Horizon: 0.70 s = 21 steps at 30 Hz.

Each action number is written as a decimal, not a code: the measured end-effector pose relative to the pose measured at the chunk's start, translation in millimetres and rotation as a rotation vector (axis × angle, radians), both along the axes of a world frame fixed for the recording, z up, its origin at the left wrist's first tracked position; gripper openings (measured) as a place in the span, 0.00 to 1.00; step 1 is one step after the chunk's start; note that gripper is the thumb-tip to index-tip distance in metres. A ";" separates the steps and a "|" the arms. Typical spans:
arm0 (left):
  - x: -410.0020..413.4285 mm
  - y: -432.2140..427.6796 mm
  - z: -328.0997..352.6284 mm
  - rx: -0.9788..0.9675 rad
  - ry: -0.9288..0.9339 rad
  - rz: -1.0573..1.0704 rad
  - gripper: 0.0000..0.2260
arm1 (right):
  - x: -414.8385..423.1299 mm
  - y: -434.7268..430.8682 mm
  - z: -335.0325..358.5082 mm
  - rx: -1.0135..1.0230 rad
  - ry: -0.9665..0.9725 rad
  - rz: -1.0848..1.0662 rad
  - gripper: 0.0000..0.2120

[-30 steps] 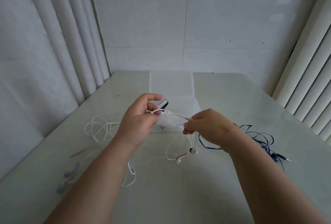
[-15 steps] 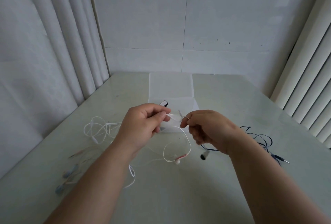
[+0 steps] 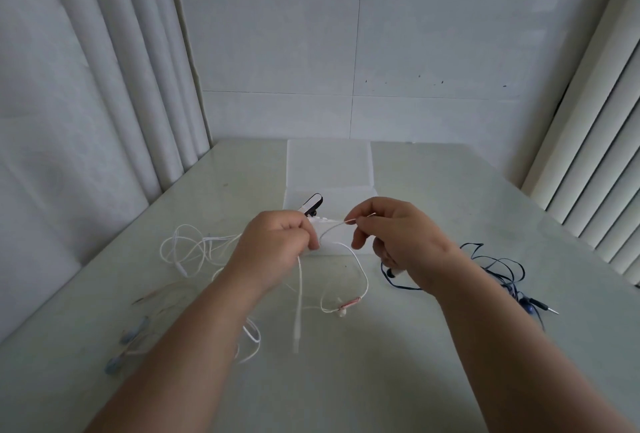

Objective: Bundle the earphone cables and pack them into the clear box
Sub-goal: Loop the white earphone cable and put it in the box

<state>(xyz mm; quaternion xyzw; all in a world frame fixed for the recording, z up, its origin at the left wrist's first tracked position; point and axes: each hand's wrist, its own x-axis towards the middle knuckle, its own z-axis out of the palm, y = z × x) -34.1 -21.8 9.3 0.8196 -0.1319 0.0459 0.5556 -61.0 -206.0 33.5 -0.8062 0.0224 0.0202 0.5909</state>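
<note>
My left hand [image 3: 277,242] is closed around a white earphone cable [image 3: 360,269], whose plug end hangs down below the fist. My right hand [image 3: 398,235] pinches a thin strand of the same cable between thumb and forefinger, just right of the left hand. A loop of that cable lies on the table with a pink piece near one earbud. The clear box [image 3: 329,169] lies open behind my hands, partly hidden by them. A dark blue earphone cable [image 3: 498,266] lies tangled at the right.
More white cable [image 3: 187,249] is piled at the left. Pale blue earbuds [image 3: 128,339] lie near the left table edge. A small black and white object [image 3: 311,204] sits by the box. Curtains hang on both sides, a white wall behind.
My hands have drawn slightly apart and lifted the cable. The plug end now dangles below my left fist. The loop with the pink piece stays on the table.
</note>
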 end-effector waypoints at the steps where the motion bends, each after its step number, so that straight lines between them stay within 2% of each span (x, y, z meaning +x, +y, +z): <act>1: 0.5 -0.9 -1.8 0.103 0.016 0.013 0.09 | -0.5 0.9 -0.1 0.020 -0.010 0.029 0.10; 3: 0.2 -2.3 -3.1 0.195 0.098 -0.003 0.08 | -1.7 3.0 -0.3 0.044 -0.017 0.066 0.11; 5: 0.2 -2.3 -3.3 0.218 0.128 -0.022 0.11 | -2.1 4.6 -0.8 0.055 -0.019 0.079 0.10; 8: 1.5 -0.5 -5.9 0.279 0.034 -0.040 0.12 | -1.8 3.8 -1.1 0.089 -0.014 0.092 0.10; 10: 3.2 -1.3 -8.4 0.272 -0.025 -0.072 0.04 | -1.5 2.3 -1.5 0.088 -0.002 0.092 0.10; 11: 3.7 -1.8 -9.0 0.260 -0.053 -0.065 0.04 | -1.2 1.9 -1.5 0.070 0.006 0.078 0.10; 13: 5.7 -0.8 -8.4 0.175 -0.056 -0.008 0.09 | 1.2 -0.4 -3.3 -0.066 -0.005 0.009 0.11; 15: 6.5 2.3 -3.5 -0.057 0.048 0.005 0.12 | 5.5 -3.0 -6.6 -0.327 -0.038 -0.052 0.12; 17: 8.1 5.8 -0.6 -0.248 0.164 -0.041 0.11 | 8.5 -3.6 -10.5 -0.506 -0.046 -0.009 0.10; 21: 6.5 5.4 0.8 -0.245 0.229 -0.104 0.09 | 8.2 5.1 -20.0 -0.626 -0.062 0.142 0.08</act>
